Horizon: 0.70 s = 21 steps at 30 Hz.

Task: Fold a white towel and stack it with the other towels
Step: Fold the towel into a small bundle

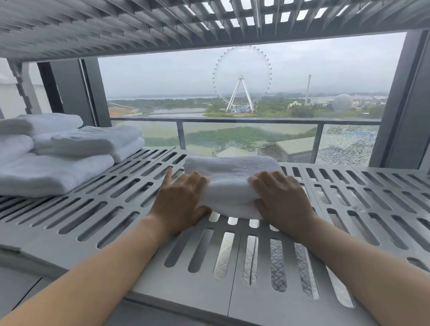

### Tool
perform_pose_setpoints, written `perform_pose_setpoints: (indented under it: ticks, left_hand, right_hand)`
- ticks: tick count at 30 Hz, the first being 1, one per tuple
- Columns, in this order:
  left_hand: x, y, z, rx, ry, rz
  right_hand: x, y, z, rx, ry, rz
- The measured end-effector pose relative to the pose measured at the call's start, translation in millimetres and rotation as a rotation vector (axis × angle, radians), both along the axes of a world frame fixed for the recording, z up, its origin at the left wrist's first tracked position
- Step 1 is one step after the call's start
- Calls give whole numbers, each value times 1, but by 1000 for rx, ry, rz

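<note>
A folded white towel (229,180) lies on the grey slotted shelf (354,204), a little right of its middle. My left hand (181,200) grips the towel's near left end, index finger stretched out over the shelf. My right hand (283,201) grips the near right end, fingers on top and thumb at the front edge. A stack of folded white towels (53,152) sits at the shelf's left end, apart from the towel in my hands.
Another slotted grey shelf (141,21) hangs close overhead. Behind the shelf is a large window with a balcony railing (247,121). Dark window frames (403,108) stand at both sides. Bare slotted shelf lies between the stack and my hands.
</note>
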State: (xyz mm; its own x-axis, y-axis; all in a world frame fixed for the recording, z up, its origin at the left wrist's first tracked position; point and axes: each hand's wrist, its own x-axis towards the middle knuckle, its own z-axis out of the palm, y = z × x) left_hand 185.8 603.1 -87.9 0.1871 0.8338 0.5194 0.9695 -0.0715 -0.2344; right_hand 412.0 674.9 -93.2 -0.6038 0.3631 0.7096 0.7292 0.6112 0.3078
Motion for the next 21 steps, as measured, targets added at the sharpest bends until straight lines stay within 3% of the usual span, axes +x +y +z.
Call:
perform_pose_setpoints:
  ticks: [5, 9, 13, 15, 18, 21]
  left_hand:
    - [-3, 1, 14, -77, 22, -11]
    - [5, 11, 41, -117, -187, -111]
    - [35, 55, 65, -171, -448, -156]
    - [46, 77, 66, -317, -505, -154]
    - [37, 92, 35, -519, -358, -90]
    - [20, 95, 6, -532, -302, -44]
  right_hand:
    - [6, -4, 7, -146, -17, 149]
    - [7, 14, 39, -514, 200, 301]
    - [-11, 55, 63, -690, 354, 84]
    - [-28, 64, 61, -823, 279, -15]
    - [-44, 66, 36, -862, -1, -78]
    - [-42, 70, 20, -828, -98, -155]
